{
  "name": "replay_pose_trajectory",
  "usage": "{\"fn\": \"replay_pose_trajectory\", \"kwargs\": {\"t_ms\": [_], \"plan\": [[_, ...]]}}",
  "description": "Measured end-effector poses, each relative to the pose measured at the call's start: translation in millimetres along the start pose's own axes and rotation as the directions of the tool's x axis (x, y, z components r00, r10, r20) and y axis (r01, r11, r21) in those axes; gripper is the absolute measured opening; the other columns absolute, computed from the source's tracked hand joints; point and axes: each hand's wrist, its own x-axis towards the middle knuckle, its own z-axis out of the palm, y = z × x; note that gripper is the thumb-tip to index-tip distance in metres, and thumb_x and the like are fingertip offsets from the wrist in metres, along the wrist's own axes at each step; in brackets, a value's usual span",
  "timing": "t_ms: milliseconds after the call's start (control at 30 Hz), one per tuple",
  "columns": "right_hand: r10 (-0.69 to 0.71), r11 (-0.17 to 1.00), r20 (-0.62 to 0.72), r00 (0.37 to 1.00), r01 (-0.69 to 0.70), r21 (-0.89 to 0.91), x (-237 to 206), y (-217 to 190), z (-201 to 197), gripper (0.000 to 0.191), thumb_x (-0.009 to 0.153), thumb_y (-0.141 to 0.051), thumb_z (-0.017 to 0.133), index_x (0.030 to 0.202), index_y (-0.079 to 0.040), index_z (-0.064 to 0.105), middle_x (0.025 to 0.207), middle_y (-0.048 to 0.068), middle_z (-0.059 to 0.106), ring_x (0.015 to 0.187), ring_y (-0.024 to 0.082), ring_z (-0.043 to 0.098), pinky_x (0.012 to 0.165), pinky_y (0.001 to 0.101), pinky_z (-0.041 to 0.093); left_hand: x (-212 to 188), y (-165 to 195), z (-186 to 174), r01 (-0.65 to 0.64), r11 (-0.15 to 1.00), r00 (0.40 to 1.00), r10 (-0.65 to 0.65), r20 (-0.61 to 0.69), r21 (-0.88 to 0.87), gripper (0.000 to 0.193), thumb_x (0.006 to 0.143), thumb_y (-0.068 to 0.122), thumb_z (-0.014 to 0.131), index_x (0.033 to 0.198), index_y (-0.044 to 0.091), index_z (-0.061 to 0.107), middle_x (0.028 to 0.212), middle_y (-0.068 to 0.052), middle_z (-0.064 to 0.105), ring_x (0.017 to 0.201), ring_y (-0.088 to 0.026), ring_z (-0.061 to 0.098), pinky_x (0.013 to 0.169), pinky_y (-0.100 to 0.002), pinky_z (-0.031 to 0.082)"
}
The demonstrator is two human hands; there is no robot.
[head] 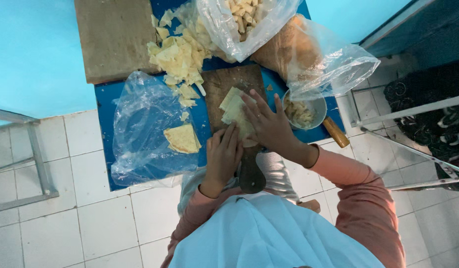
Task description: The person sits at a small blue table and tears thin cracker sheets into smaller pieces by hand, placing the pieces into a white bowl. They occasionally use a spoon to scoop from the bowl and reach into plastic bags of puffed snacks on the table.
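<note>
Both hands down on a dark wooden cutting board, seen from above. Left hand nearest, fingers together and curled down onto the near end of a stack of pale yellow dough sheets; whether it grips anything under the palm cannot tell. Right hand just beyond, fingers spread flat, pressing on the same stack from the right. Stack lies mid-board, tilted; board handle points back toward the person. Peach sleeves, light apron below

Left of the board: crumpled clear plastic bag on the blue table, one folded yellow sheet lying on it. Right of the board, just beside the right hand: small metal bowl with cut pieces inside; wooden rolling-pin end sticks out below it

Farther: heap of cut dough pieces between the board and a brown wooden slab. Open clear bag of pieces at the far edge, another plastic bag draped over a brownish lump to its right. White tiled floor around, turquoise wall behind
</note>
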Motion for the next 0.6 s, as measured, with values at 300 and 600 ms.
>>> {"fn": "replay_pose_trajectory", "kwargs": {"t_ms": [300,600], "plan": [[-0.009,0.978,0.014,1.000,0.006,0.209,-2,2,-8,0.081,0.076,-0.050,0.077,0.144,-0.013,0.058,0.167,0.014,0.026,0.156,0.035,0.017,0.114,0.0741,0.016,8,-3,-1,0.023,0.998,0.999,-0.021,0.037,-0.066,0.053,0.093,0.015,0.067,0.142,-0.003,0.058,0.147,-0.012,0.057,0.115,-0.031,0.056,0.091,-0.042,0.044],[0.006,0.988,-0.022,1.000,-0.003,0.151,0,4,-1,0.070,0.075,-0.049,0.078,0.133,-0.009,0.069,0.169,0.011,0.028,0.158,0.033,0.017,0.119,0.0721,0.014,19,-2,-7,0.011,0.993,1.000,-0.010,-0.007,0.119,0.053,0.089,0.022,0.070,0.136,-0.001,0.063,0.145,-0.008,0.059,0.118,-0.031,0.053,0.091,-0.045,0.039]]}}
